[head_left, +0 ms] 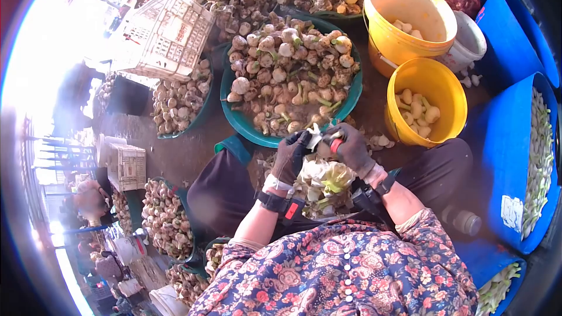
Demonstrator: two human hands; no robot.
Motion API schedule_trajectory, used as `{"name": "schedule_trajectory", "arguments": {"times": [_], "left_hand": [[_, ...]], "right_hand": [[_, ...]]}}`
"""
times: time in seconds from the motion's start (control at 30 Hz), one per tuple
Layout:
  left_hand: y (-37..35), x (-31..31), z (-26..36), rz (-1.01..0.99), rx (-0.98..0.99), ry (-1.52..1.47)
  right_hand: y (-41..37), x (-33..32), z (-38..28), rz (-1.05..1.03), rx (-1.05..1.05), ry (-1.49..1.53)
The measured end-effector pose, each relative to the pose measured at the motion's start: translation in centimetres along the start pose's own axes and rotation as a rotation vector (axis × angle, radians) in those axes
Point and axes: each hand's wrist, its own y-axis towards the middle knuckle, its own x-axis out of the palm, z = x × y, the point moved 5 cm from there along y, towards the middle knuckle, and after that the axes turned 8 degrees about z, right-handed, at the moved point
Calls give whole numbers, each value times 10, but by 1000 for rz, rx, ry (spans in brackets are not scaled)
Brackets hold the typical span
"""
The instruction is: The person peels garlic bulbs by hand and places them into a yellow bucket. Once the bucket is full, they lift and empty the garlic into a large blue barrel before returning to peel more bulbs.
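My left hand [290,157], in a dark glove, is closed on a pale garlic bulb [315,136] with loose skin at its top. Beside it my right hand [353,151], also gloved, grips a small knife with a red handle [336,144]; its blade is hard to make out. Both hands meet just in front of a green basin [235,122] heaped with unpeeled garlic bulbs [281,76]. Below them, a pile of garlic skins and leaves [325,182] lies between my legs.
A yellow bucket [453,96] with peeled bulbs stands to the right, near stacked yellow buckets [374,9]. Blue tubs [497,169] line the far right. White crates [170,35] and more garlic basins [167,219] are on the left, with people beyond.
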Motion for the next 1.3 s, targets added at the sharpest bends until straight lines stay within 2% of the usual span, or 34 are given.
{"name": "schedule_trajectory", "arguments": {"times": [0.07, 0.1, 0.2, 0.23, 0.27, 0.33, 0.37, 0.4, 0.47, 0.5, 0.57, 0.63, 0.67, 0.73, 0.8, 0.83, 0.93, 0.97, 1.0, 1.07, 1.13, 1.17, 1.2, 1.27, 1.3], "left_hand": [[-12, 3, 15, -10, 215, 217], [-19, 12, 21, -130, 345, 256], [-47, 33, 34, -471, 483, 583], [-56, 38, 36, -545, 428, 604], [-59, 31, 26, -553, 265, 622], [-69, 21, 21, -740, 183, 882], [-68, 9, 15, -792, 118, 966], [-67, -5, 13, -744, 21, 1077], [-53, -28, 10, -610, 33, 1556], [-52, -28, 15, -531, 127, 1629], [-50, -20, 25, -368, 325, 1762], [-39, -2, 31, -86, 417, 1339], [-42, 15, 39, 94, 484, 1266], [-39, 37, 40, 186, 804, 937], [-39, 57, 42, 99, 944, 1028], [-41, 62, 43, 57, 1012, 1076], [-20, 30, 19, -132, 638, 606], [-24, 23, 17, -179, 343, 425], [-29, 16, 20, -216, 191, 300], [-27, 0, 22, -64, 112, 351], [-20, 1, 26, 71, 385, 553], [-18, 10, 28, 78, 466, 674], [-20, 19, 29, 83, 478, 832], [-15, 32, 27, 119, 589, 839], [-12, 37, 28, 142, 634, 864]], "right_hand": [[-4, -1, 27, -9, 632, 404], [-6, 1, 44, 81, 702, 573], [-8, -2, 78, 184, 762, 675], [-9, -6, 80, 192, 831, 707], [-6, -2, 91, 246, 887, 801], [-6, 4, 121, 354, 1002, 985], [-8, -4, 120, 180, 1046, 1135], [-6, -6, 112, 194, 1105, 1163], [-3, -5, 99, 215, 1232, 1216], [-3, -5, 96, 128, 1220, 1202], [-4, 1, 106, 144, 1154, 1213], [-10, 7, 104, 152, 1067, 1111], [-11, 7, 94, 151, 1003, 1002], [-13, 6, 70, 131, 941, 823], [-18, 4, 49, 100, 960, 687], [-16, 0, 41, 106, 905, 584], [-13, -10, 59, 145, 931, 488], [-11, -14, 53, 145, 1047, 538], [-11, -14, 60, 105, 1094, 583], [-12, -12, 64, 163, 1094, 565], [-11, -6, 59, 132, 1023, 549], [-8, -4, 55, 125, 982, 543], [-9, -3, 51, 109, 933, 481], [-11, -4, 44, 87, 835, 345], [-9, -6, 42, 66, 685, 219]]}}
